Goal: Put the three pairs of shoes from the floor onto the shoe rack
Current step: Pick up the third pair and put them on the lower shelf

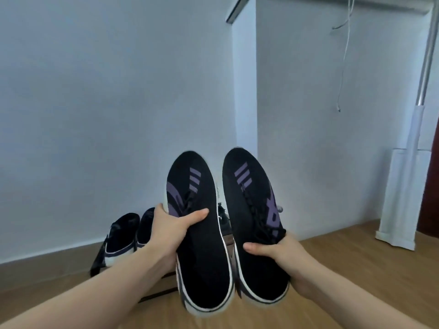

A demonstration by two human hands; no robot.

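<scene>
I hold a pair of black sneakers with purple stripes and white soles, toes pointing away toward the wall. My left hand (174, 230) grips the left sneaker (197, 233) at its middle. My right hand (282, 257) grips the right sneaker (251, 210) from the outer side. Behind them stands the dark shoe rack (98, 262), mostly hidden by my arm and the shoes. Another dark pair with white soles (123, 236) rests on the rack's left end. A further dark shoe (224, 218) shows partly between the held sneakers.
A pale wall runs behind the rack, with a corner jutting out at the centre. A metal pole (418, 96) with a white wrapped base (396, 198) stands at the right on the wooden floor (356, 257). A white cable (344, 67) hangs on the wall.
</scene>
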